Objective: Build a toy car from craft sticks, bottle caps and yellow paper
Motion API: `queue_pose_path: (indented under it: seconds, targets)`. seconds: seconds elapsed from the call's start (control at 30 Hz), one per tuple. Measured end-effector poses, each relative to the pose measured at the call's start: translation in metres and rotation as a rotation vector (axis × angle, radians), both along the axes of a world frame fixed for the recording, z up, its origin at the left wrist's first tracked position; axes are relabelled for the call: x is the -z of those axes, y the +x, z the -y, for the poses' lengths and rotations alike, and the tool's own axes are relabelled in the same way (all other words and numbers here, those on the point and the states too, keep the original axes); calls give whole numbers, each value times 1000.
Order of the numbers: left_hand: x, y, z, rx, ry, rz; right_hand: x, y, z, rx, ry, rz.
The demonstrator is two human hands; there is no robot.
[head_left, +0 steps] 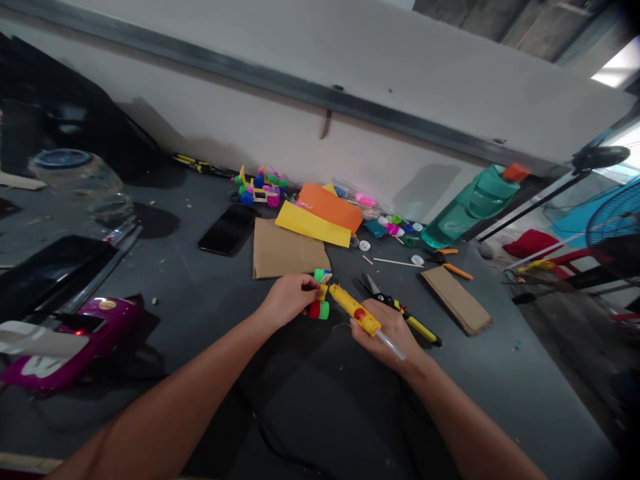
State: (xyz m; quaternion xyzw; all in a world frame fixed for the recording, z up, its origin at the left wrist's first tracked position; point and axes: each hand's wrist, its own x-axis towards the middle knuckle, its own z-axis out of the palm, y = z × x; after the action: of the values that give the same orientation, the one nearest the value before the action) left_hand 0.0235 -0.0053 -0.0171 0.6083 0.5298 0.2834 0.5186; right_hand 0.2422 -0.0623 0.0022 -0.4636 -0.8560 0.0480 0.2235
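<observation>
A cap toy [319, 293] is pinched by the left hand's [289, 300] fingers [307, 283] above the worktop [500, 380], and a glue gun [354, 309] is gripped in the right hand [387, 333], so its tip is kept near the toy.

**A:** Can anyone read anything in this shot? Brand, number, whatever?

**B:** Nah, not really. The teal water bottle [470, 207] has a pale mark on its side, and the magenta toy car [75, 347] has a white shape, but both are too blurry.

**A:** And the yellow hot glue gun [355, 310]?

**B:** No readable print there either.
</observation>
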Motion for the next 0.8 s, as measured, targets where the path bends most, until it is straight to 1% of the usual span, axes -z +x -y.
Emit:
queue_pose_path:
  seconds: [0.23, 0.5, 0.8]
  targets:
    - [1, -1, -1, 14, 6, -26, -4, -4, 1, -51, 62, -85]
    - [-3, 0, 0, -3, -17, -5, -8, -6, -1, -52, 101, -80]
    - [3, 0, -1, -4, -5, -5, -10, -2, 0, -45, 108, -84]
